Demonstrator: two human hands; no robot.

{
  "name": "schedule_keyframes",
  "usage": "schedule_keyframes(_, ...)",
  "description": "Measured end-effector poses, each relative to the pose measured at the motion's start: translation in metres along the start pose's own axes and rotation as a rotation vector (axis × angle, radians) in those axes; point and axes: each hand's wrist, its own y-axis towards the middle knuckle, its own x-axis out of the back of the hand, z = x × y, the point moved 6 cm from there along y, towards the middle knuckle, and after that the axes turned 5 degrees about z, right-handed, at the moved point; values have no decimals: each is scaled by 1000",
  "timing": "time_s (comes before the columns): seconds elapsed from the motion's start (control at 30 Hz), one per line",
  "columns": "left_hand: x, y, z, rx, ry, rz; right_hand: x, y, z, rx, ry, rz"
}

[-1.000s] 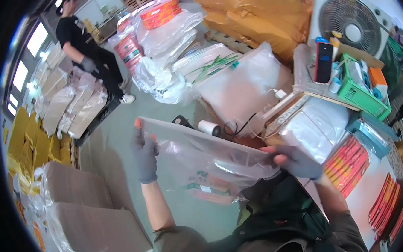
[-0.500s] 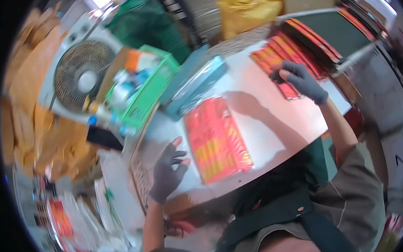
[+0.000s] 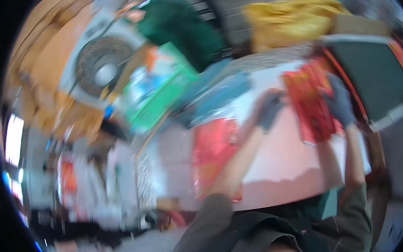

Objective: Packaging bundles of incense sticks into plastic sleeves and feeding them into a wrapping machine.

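- Work position: both my hands are over the right half of the white table (image 3: 278, 181), at the loose stack of red packs (image 3: 307, 101), right of the frame's centre.
- Right hand (image 3: 340, 102): gloved in grey, placed along the right side of the stack and apparently touching it. Blur hides the fingertips; I cannot tell whether the fingers are clamped on the packs.
- Left hand (image 3: 271, 111): gloved in grey with bare fingertips, just left of the stack. A gap shows between this hand and the packs. I cannot tell whether its fingers are apart or together.
- Done, as far as visible: one red bundle (image 3: 214, 148) lies flat at the centre of the frame, under my left forearm. Its glossy edge suggests clear film; I judge this bundle to be bagged.
- Left, as far as visible: the packs at my hands show no film that I can make out. They lie somewhat fanned and apart from the bundle. I judge this portion to be at the gathering stage. The count of packs is not readable.
- Adjacent items: a blue-grey box (image 3: 223, 97) lies above the bundle; a green crate (image 3: 163, 107) stands at upper left; a dark green panel (image 3: 367, 76) with red edging lies at upper right, beyond my right hand.
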Motion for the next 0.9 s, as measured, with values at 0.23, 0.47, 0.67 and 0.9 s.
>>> schedule_keyframes(0.23, -28, 33, 25, -47, 626, -178, -19, -11, -84, 9, -215, 42)
schedule_keyframes(0.47, -19, 42, 15, -153, 554, -219, -59, -9, -169, -325, 163, 71)
schedule_keyframes(0.67, -60, 25, 12, -141, 496, -98, -58, -10, -117, -484, -210, 385)
schedule_keyframes(0.9, -92, -137, -7, 37, 170, -207, -73, -125, 21, -526, 709, 466)
